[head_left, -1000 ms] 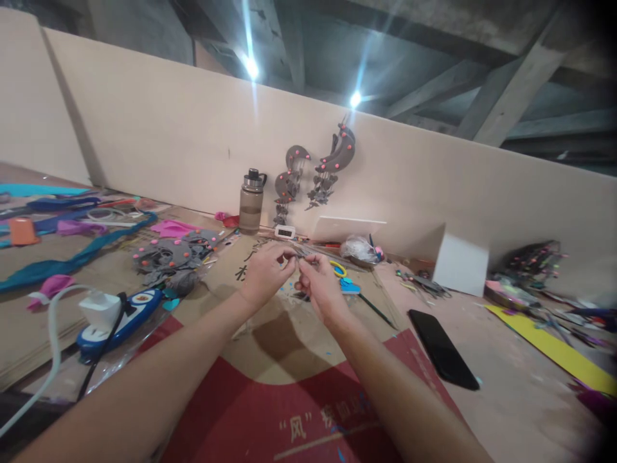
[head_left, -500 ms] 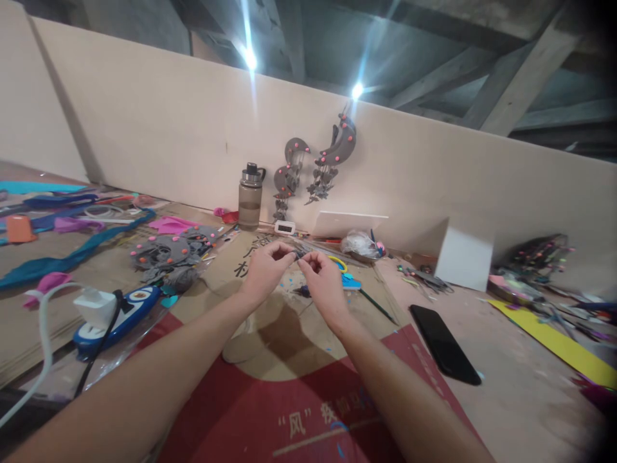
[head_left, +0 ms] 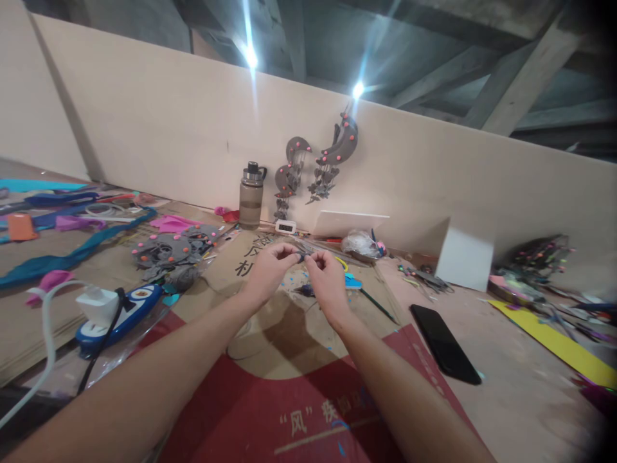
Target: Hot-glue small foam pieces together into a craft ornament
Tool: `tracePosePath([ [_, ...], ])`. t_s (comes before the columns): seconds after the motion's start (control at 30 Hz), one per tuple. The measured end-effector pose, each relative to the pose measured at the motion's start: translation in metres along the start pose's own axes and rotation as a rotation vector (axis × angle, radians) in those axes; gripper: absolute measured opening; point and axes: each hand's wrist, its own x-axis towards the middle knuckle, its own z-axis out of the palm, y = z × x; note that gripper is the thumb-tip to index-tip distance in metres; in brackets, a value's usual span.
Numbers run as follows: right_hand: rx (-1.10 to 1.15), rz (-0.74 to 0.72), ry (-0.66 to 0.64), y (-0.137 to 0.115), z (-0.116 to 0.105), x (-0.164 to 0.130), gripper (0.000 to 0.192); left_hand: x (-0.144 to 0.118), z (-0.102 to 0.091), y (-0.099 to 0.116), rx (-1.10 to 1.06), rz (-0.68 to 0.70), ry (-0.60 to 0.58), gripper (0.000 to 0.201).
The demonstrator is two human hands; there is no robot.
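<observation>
My left hand (head_left: 270,270) and my right hand (head_left: 326,278) meet fingertip to fingertip above the cardboard sheet (head_left: 270,370). Both are closed in a pinch on one small dark grey piece (head_left: 303,256), mostly hidden by the fingers, so its kind cannot be made out. A thin dark thread (head_left: 241,355) lies or hangs below my left wrist. Beside my right hand are yellow-handled scissors (head_left: 343,264), a blue piece (head_left: 353,281) and a dark green pencil-like stick (head_left: 378,305). Small blue scraps are scattered under the hands.
Left are a blue power strip (head_left: 120,318) with a white plug and grey felt pieces with pink dots (head_left: 166,251). A water bottle (head_left: 251,199) stands behind. Grey moon-shaped hangings (head_left: 343,141) are on the wall. Right lie a black phone (head_left: 444,344) and a yellow sheet (head_left: 554,341).
The pinching fingertips have shifted slightly to the right, and the thread under my left wrist has changed its curve. Otherwise the scene looks the same.
</observation>
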Motion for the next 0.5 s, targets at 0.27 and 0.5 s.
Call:
tracePosePath([
  [0.27, 0.168, 0.061, -0.085, 0.012, 0.000, 0.005, 0.021, 0.003, 0.002, -0.005, -0.315, -0.179, -0.138, 0.015],
  [0.5, 0.204, 0.213, -0.071, 0.018, -0.008, 0.010, 0.018, 0.010, -0.012, 0.000, -0.304, -0.385, -0.348, 0.032],
])
